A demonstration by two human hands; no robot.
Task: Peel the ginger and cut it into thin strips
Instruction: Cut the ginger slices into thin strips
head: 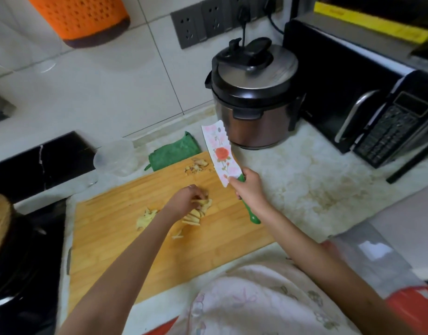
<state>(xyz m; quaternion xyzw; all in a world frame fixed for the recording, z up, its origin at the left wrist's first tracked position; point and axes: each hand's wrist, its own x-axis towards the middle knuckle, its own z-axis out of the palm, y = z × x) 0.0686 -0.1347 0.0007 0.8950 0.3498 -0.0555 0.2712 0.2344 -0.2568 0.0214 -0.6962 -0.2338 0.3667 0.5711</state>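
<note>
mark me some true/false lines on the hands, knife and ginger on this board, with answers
1. The left hand holds ginger slices on the cutting board. True.
2. The right hand grips the knife by its green handle. True.
3. The knife's blade is cutting into the ginger slices. False: it is raised clear of the board, pointing away from the person.
4. The peelings sit in a bowl. False: they lie piled at the board's far edge.
5. The green cloth hangs on the wall. False: it lies on the counter beyond the board.
</note>
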